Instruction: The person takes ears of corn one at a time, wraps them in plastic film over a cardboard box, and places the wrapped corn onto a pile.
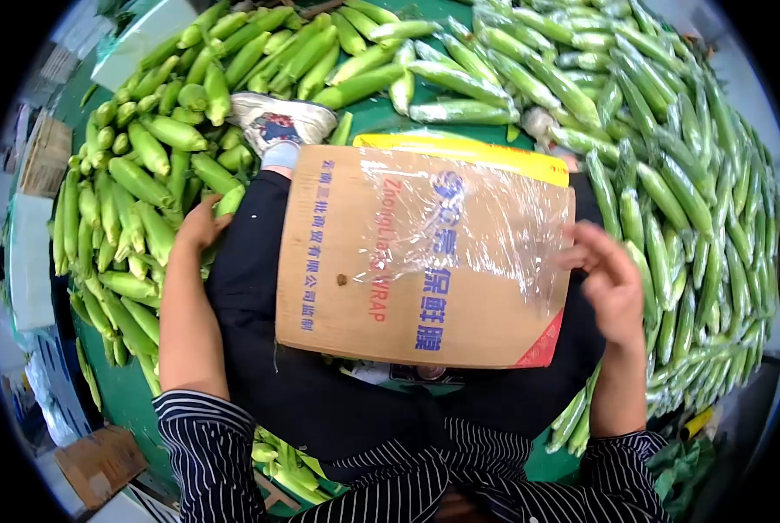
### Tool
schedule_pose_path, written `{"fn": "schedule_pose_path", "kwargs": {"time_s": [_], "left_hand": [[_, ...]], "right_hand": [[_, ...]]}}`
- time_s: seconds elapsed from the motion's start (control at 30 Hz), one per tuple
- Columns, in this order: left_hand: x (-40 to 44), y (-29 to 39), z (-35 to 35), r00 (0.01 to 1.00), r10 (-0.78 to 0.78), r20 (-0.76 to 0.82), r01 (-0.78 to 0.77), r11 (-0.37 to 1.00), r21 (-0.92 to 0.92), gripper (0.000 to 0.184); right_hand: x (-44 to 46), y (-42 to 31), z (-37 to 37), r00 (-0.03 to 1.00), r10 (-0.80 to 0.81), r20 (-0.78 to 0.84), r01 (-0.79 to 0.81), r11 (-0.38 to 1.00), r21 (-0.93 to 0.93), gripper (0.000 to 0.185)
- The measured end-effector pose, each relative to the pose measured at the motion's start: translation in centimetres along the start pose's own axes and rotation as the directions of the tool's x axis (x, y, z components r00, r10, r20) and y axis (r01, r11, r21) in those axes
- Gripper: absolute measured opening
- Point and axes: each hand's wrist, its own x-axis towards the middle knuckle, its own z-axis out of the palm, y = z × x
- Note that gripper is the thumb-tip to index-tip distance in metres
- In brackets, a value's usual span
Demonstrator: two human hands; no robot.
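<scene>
A cardboard box (355, 253) with blue and red print rests across my lap, and clear cling film (512, 227) lies crinkled over its right part. My left hand (201, 227) reaches into the pile of unwrapped corn on the left. Its fingers are closed on a green ear of corn (230, 200), partly hidden by the other ears. My right hand (606, 279) is raised at the box's right edge, beside the film. Its fingers are bent but apart, slightly blurred, with nothing visible in them.
Green-husked corn (137, 209) is heaped at the left and back. Film-wrapped ears (669, 183) are piled along the right. Behind the box are a yellow-edged sheet (468, 152) and a shoe (281, 120). Another carton (102, 462) stands at the lower left.
</scene>
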Motion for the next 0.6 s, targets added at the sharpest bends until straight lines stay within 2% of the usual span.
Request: {"fn": "schedule_pose_path", "kwargs": {"time_s": [0.03, 0.07, 0.13, 0.2, 0.27, 0.3, 0.33, 0.37, 0.4, 0.43, 0.47, 0.53, 0.6], "left_hand": [[-0.4, -0.4, -0.1, 0.998, 0.047, -0.046, -0.046, 0.999, 0.009, 0.068], [-0.7, -0.7, -0.9, 0.996, -0.083, 0.045, 0.086, 0.994, -0.069, 0.070], [-3.0, 0.0, -1.9, 0.985, -0.164, -0.047, 0.165, 0.986, 0.023, 0.075], [-5.9, 0.4, -3.0, 0.872, -0.285, -0.397, 0.293, 0.955, -0.042, 0.078], [-8.8, 3.6, -4.8, 0.723, -0.328, -0.608, 0.144, 0.932, -0.332, 0.073], [-10.5, 6.3, -5.9, 0.799, -0.188, -0.572, -0.150, 0.857, -0.493, 0.070], [-12.5, 11.1, -6.7, 0.824, -0.013, -0.567, -0.343, 0.785, -0.516, 0.067], [-14.6, 15.8, -7.4, 0.823, 0.162, -0.545, -0.501, 0.660, -0.560, 0.064], [-17.2, 21.6, -6.5, 0.766, 0.335, -0.548, -0.617, 0.624, -0.480, 0.061], [-19.5, 26.5, -4.7, 0.743, 0.465, -0.481, -0.633, 0.722, -0.279, 0.059], [-20.8, 30.8, -3.7, 0.720, 0.574, -0.391, -0.637, 0.769, -0.044, 0.057], [-19.8, 35.7, 0.9, 0.669, 0.732, -0.131, -0.735, 0.677, 0.033, 0.054], [-17.9, 37.3, 5.2, 0.587, 0.801, -0.119, -0.796, 0.598, 0.095, 0.051]], "right_hand": [[-1.3, 0.8, 0.3, 0.999, 0.021, 0.050, -0.018, 0.998, -0.067, 0.064], [-2.7, 1.0, 0.8, 0.992, 0.127, 0.012, -0.126, 0.990, -0.065, 0.060], [-4.8, 1.2, 0.1, 0.965, 0.264, -0.010, -0.263, 0.956, -0.132, 0.057], [-6.7, 1.9, -0.9, 0.957, 0.280, -0.074, -0.290, 0.932, -0.216, 0.057], [-7.2, 2.0, -1.6, 0.972, 0.211, -0.104, -0.234, 0.912, -0.336, 0.061], [-6.7, 1.6, -1.6, 0.989, 0.142, -0.040, -0.143, 0.857, -0.494, 0.069], [-6.4, 0.6, -1.3, 0.974, 0.224, -0.036, -0.208, 0.818, -0.537, 0.076], [-6.3, 1.1, -1.1, 0.988, 0.157, 0.008, -0.113, 0.745, -0.657, 0.078], [-6.2, 1.5, -0.9, 0.985, 0.163, 0.049, -0.077, 0.682, -0.727, 0.080], [-6.0, 1.5, -0.9, 0.966, 0.241, 0.090, -0.094, 0.656, -0.749, 0.079], [-6.2, 2.6, -0.7, 0.973, 0.228, 0.041, -0.118, 0.642, -0.758, 0.064], [-6.5, 6.1, -0.5, 0.999, -0.034, -0.007, 0.016, 0.624, -0.781, 0.038], [-5.9, 7.7, 0.7, 0.965, -0.231, -0.123, 0.048, 0.619, -0.784, 0.018]]}}
